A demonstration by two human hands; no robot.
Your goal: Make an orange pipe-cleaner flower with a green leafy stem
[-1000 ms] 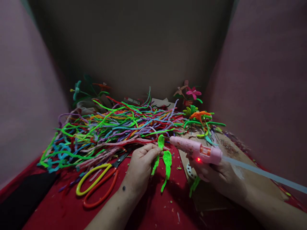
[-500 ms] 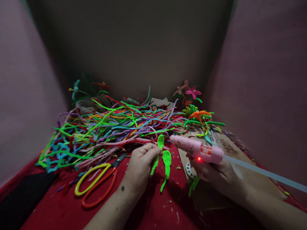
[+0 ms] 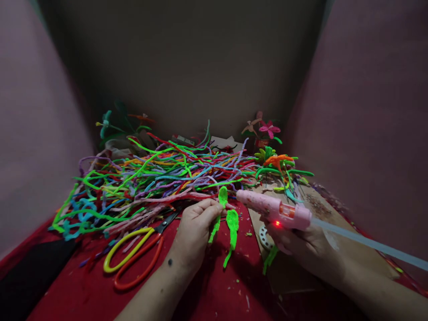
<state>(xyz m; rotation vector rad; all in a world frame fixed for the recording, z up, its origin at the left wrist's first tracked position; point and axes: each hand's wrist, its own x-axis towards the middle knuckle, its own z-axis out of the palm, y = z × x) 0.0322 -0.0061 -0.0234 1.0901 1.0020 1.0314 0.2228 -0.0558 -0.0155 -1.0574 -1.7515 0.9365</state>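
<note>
Between thumb and fingers, my left hand pinches a bright green pipe-cleaner leaf, its rounded top up and its tail hanging below the fingers. Just right of it on the red cloth lies a second green pipe-cleaner leaf. My right hand is wrapped round the handle of a pink glue gun, whose red light is lit. The gun's nozzle points left, close to the held leaf but apart from it. A long clear glue stick sticks out of its back. Another green piece shows below the right hand.
Left of my left hand lie scissors with yellow and red handles. A large heap of coloured pipe cleaners spreads behind. Pipe-cleaner flowers and a cardboard sheet are at the right. A black item lies at the left.
The held leaf and my left hand have shifted very slightly left and up. The glue gun has barely moved; both hands keep their grip.
</note>
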